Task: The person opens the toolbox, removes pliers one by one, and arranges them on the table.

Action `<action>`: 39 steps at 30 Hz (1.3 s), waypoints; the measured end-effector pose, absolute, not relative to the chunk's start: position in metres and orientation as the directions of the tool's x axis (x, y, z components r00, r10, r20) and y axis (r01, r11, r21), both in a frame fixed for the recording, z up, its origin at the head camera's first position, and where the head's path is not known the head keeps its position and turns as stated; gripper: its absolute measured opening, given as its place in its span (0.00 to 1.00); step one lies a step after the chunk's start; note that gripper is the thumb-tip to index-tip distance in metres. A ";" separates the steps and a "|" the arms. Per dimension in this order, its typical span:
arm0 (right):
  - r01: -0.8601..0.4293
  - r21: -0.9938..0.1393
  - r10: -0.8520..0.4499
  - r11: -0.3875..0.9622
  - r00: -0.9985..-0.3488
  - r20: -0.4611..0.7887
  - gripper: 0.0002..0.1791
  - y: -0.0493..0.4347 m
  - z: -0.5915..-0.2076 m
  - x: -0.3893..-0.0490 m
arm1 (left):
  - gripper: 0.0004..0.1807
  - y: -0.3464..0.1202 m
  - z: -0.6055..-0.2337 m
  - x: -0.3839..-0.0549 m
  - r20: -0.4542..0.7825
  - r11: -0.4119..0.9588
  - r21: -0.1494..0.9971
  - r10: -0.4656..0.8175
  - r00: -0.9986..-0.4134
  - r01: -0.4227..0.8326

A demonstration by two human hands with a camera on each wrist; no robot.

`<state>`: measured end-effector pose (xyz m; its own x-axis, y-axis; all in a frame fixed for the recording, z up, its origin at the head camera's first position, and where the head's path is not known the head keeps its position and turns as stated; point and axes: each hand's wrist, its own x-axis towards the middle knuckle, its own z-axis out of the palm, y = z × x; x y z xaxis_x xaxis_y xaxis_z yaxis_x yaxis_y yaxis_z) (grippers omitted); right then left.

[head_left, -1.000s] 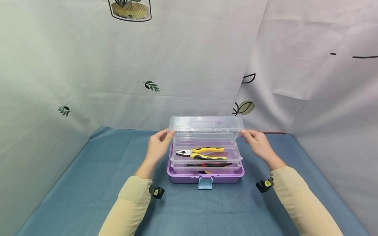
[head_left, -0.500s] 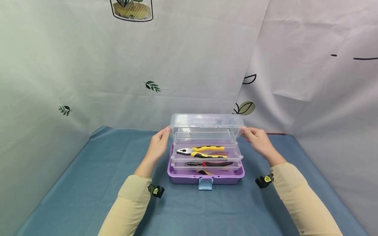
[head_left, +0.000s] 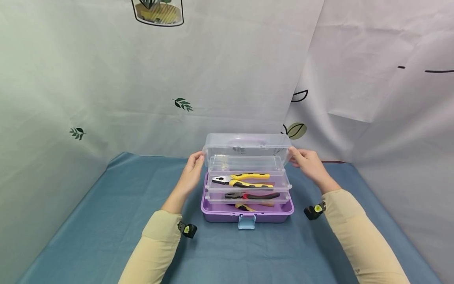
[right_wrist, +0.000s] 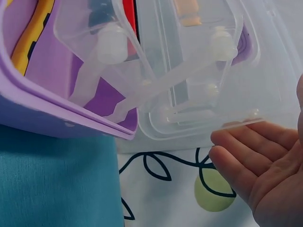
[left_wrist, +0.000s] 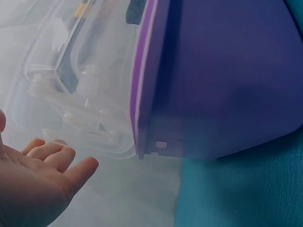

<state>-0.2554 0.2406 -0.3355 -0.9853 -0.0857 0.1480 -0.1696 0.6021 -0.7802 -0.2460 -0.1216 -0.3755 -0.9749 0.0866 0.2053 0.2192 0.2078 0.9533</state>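
The box point(head_left: 227, 217) sits open on the blue surface point(head_left: 106, 217), its purple base flat and its blue latch point(head_left: 246, 222) hanging in front. The clear lid point(head_left: 248, 140) stands raised at the back, above stepped clear trays point(head_left: 248, 162). The left hand point(head_left: 190, 173) is at the lid's left edge and the right hand point(head_left: 309, 165) at its right edge; each grip is together on the lid, thumb and fingers pinching its side. Yellow-black pliers point(head_left: 244, 184) lie across one tray, jaws to the left; red-black pliers point(head_left: 257, 197) lie in the tray below. Under them, partly hidden, a yellow-black tool point(head_left: 244, 207) rests in the base.
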 end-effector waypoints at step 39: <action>-0.113 -0.990 -0.151 0.084 -0.984 0.099 0.30 0.245 -0.389 -0.254 | 0.35 -0.123 -0.394 -0.259 0.234 0.211 0.936 0.225 -0.946 0.281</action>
